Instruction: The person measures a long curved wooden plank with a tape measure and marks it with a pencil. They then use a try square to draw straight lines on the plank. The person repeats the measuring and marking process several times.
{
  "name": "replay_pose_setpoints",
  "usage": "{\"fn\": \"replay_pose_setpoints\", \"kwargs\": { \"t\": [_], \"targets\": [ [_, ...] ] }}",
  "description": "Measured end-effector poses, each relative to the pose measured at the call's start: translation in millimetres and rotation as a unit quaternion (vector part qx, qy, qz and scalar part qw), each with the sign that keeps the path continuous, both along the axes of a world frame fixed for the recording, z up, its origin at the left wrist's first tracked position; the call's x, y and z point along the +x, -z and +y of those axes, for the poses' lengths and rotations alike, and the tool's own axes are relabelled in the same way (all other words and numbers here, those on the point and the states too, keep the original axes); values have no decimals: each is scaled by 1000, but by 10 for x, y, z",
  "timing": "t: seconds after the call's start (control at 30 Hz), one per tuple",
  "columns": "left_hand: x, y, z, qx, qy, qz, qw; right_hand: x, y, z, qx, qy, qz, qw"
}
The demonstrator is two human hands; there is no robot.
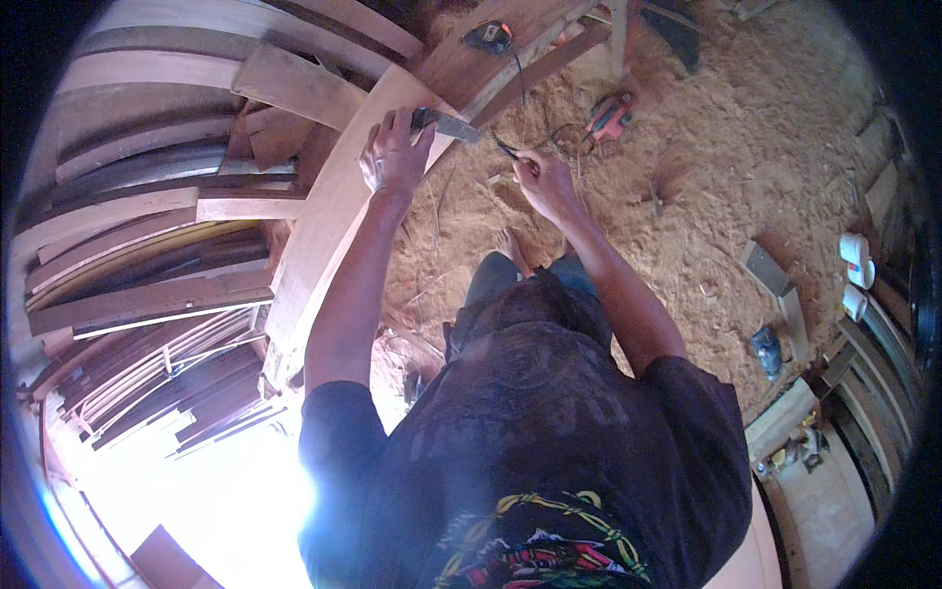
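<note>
- Left hand [394, 157]: gripping a flat metal tool [454, 126], maybe a square, over the long board [332, 211].
- Right hand [545, 184]: pinching a thin dark tool [505, 149], tip near the metal tool's end; contact unclear.
- Probably best: metal tool steady, thin one light.
- White tubs [852, 246], far right: can't tell contents.

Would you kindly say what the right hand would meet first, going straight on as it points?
Likely the flat blade held by the left hand, up and leftward, though depth is unclear.
</note>
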State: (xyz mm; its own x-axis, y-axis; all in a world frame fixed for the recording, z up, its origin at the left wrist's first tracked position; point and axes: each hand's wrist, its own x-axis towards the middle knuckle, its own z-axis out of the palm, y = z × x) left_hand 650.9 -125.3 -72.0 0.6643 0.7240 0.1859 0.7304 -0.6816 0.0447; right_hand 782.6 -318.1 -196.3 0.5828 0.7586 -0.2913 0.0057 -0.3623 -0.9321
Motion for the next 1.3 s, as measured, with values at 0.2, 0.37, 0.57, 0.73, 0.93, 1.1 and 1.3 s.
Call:
{"fn": "replay_pose_setpoints", "kwargs": {
  "t": [0.2, 0.37, 0.57, 0.73, 0.93, 1.1, 1.3],
  "targets": [
    [-7, 0, 10, -3, 5, -3, 1000, -44, 250, 493, 4, 35, -85, 996],
    [-14, 20, 10, 12, 24, -27, 999, -55, 480, 787, 4, 25, -132, 991],
    [-20, 35, 29, 1, 21, -8, 1000, -120, 370, 999, 4, 43, -109, 993],
    [-32, 47, 39, 14, 33, -25, 999, -169, -233, 882, 48, 54, 54, 996],
    [-38, 52, 51, 18, 36, -21, 999, -113, -821, 629, 184, 45, 301, 935],
    [-29, 59, 41, 26, 34, -26, 999, -10, -226, 625, 19, 87, 199, 976],
    [-41, 59, 54, 21, 37, -26, 999, -31, 537, 982, -48, 51, 80, 994]
  ]
}}
